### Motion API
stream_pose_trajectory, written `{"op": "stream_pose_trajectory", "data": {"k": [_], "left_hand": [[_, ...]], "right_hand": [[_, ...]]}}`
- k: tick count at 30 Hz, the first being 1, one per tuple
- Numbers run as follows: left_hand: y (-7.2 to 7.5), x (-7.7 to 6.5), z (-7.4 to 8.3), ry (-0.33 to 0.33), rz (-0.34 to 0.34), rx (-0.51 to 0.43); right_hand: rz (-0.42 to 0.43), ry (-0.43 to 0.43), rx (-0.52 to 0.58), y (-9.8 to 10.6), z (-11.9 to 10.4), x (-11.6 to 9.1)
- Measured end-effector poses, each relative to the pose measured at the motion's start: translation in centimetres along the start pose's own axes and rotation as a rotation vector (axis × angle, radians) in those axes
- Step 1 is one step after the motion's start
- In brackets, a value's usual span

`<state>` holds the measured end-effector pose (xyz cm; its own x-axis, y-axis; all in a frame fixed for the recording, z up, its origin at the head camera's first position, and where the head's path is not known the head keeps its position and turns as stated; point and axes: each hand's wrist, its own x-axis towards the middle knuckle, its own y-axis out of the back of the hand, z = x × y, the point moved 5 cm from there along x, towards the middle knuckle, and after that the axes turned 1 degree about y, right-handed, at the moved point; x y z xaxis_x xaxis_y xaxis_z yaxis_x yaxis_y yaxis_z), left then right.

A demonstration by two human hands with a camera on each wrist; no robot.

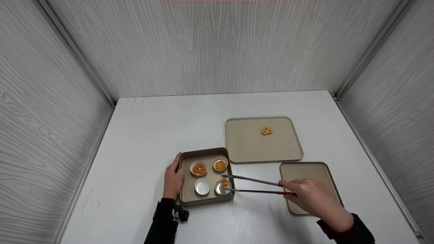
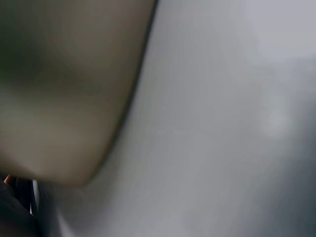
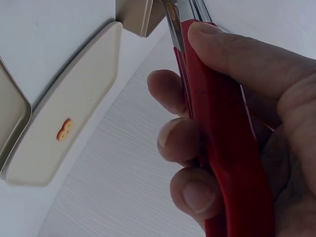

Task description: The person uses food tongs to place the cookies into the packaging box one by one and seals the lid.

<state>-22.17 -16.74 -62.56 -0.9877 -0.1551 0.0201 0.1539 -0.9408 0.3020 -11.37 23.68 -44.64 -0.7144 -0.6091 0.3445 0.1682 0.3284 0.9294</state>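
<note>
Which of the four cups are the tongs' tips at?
The near-right cup in the deep pan: it alone has the tongs, pinching a golden piece, over it.

Red-handled metal tongs in the right hand, stretching leftward across the lower center, tips around a small golden-brown cookie, at a silver foil cup, lower right inside a square, deep-sided brown baking tin, the left hand on its left side

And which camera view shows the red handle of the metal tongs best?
The right wrist view: the red handle appears close and large there. The head view shows only small red parts beside the right hand; the left wrist view shows none.
</note>
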Motion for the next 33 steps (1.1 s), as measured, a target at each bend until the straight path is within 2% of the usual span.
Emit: {"op": "stream_pose_trajectory", "data": {"k": [8,17,20,26,33], "left_hand": [[0.0,0.0,0.0,-0.013,0.002,-0.02],[0.1,0.1,-0.1,-0.012,0.008,-0.01],[0.1,0.1,0.0,-0.007,0.008,-0.006],[0.0,0.1,0.0,-0.003,0.005,0.001],[0.0,0.0,0.1,-0.014,-0.002,-0.019]], "right_hand": [[-0.05,-0.037,-0.009,-0.2,0.1,0.2],[-0.024,-0.022,0.006,-0.1,0.1,0.1],[0.002,-0.018,0.022,-0.1,0.2,-0.1],[0.119,0.009,-0.022,0.4,0.9,-0.4],[0.196,-0.032,-0.084,0.9,2.1,-0.8]]}}
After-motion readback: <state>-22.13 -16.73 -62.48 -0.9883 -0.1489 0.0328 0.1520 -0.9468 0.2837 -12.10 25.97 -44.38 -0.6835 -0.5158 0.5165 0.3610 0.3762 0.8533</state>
